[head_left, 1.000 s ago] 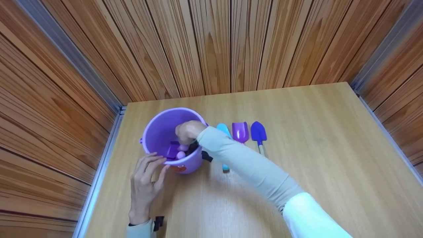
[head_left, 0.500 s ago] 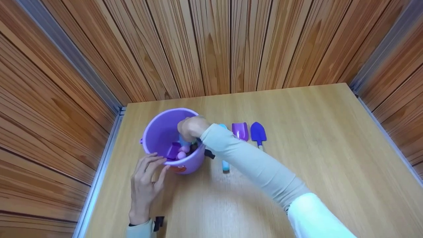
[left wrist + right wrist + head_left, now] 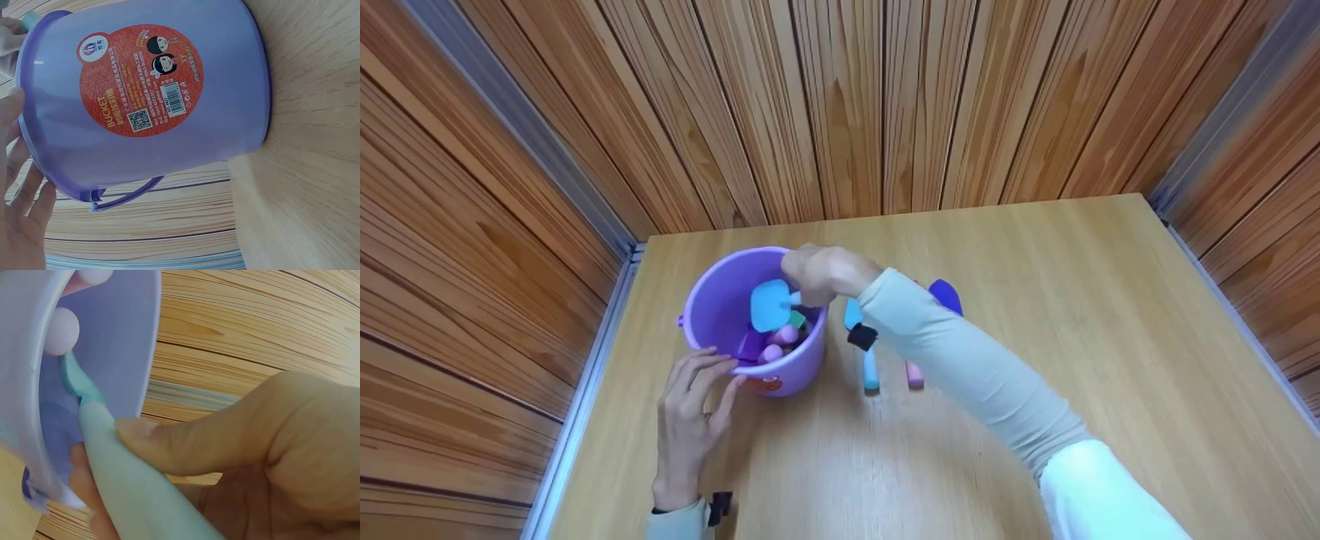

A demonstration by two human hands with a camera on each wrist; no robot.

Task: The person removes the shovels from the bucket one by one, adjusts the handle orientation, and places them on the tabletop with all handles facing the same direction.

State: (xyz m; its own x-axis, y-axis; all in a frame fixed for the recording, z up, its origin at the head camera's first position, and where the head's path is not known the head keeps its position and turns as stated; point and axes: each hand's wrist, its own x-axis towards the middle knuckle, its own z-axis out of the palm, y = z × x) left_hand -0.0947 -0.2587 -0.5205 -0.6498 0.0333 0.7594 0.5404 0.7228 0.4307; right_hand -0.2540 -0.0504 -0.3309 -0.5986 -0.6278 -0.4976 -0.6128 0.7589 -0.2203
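Observation:
A purple bucket (image 3: 799,376) stands on the table, its mouth tilted toward me in the head view. My left hand (image 3: 686,412) holds the near rim, fingertips over the edge and thumb outside. At the far right rim, my right hand (image 3: 825,274) grips a light blue toy shovel (image 3: 770,306) by its handle, seen close up as a pale thick handle (image 3: 132,467) in the right wrist view. The shovel's blade is over the bucket's mouth. Pink rounded handle ends (image 3: 771,353), a purple piece (image 3: 751,345) and a green piece (image 3: 796,320) lie inside the bucket.
Right of the bucket lie a light blue tool (image 3: 871,371), a pink-handled tool (image 3: 914,375) and a dark blue spade (image 3: 945,296), partly hidden by my right sleeve (image 3: 967,360). Wood-panelled walls (image 3: 847,112) border the wooden table (image 3: 825,465).
My right hand has risen from inside the bucket and moved right to the rim, bringing the light blue shovel up into sight. My left hand has stayed at the rim.

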